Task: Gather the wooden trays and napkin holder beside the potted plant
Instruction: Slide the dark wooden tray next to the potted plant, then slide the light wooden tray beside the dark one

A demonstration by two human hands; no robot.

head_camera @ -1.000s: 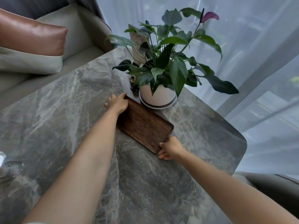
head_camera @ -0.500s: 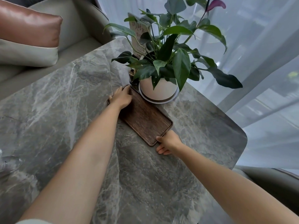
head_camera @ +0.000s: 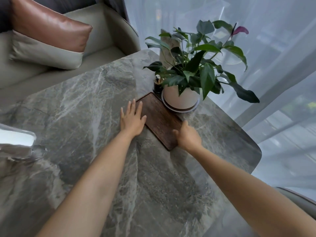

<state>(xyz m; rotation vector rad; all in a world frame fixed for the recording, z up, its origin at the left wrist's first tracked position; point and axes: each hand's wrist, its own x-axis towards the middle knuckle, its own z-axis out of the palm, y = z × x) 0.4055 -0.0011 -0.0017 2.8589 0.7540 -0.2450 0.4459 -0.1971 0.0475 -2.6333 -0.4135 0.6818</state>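
Tray parked by plant, hands letting go
Wooden tray (head_camera: 159, 117) flat on tabletop (head_camera: 71, 106), touching potted plant (head_camera: 181, 98). Vs 0.5 s ago: left hand (head_camera: 131, 119) now flat, fingers spread; right hand (head_camera: 188, 135) loose, gripping nothing.

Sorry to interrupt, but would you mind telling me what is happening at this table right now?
A person is tidying a wooden tray on the marble table. The tray lies flat right beside the white potted plant. The left hand is spread open with its fingers over the tray's left edge, and the right hand rests loosely at the near right corner. Neither hand grips it. A shiny object sits at the far left.
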